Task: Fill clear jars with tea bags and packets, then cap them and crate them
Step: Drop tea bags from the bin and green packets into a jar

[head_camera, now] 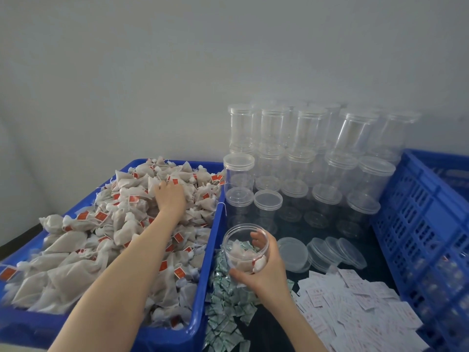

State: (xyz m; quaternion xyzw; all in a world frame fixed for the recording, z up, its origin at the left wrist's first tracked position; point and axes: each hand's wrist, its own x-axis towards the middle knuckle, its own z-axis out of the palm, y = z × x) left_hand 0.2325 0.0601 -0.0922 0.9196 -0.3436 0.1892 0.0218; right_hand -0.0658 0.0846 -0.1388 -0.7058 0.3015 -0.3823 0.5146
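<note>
**Where everything sits**

On the left is a bin (203, 295) full of tea bags (83, 252). The left hand (170, 196) lies on the bags, far back. Right of the bin, the right hand (264, 270) holds an open jar (245, 246) with bags in it. Small packets (228, 311) lie under it. Loose lids (327, 252) lie just right of the jar, paper slips (355, 306) in front of them. Stacked jars (304, 158) stand behind. A crate (418, 224) is far right.

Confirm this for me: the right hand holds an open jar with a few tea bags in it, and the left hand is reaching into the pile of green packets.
Not quite. The head view shows the left hand reaching into the blue bin of tea bags, not the green packets. The rest stands: the right hand holds an open jar with a few tea bags in it.
</note>
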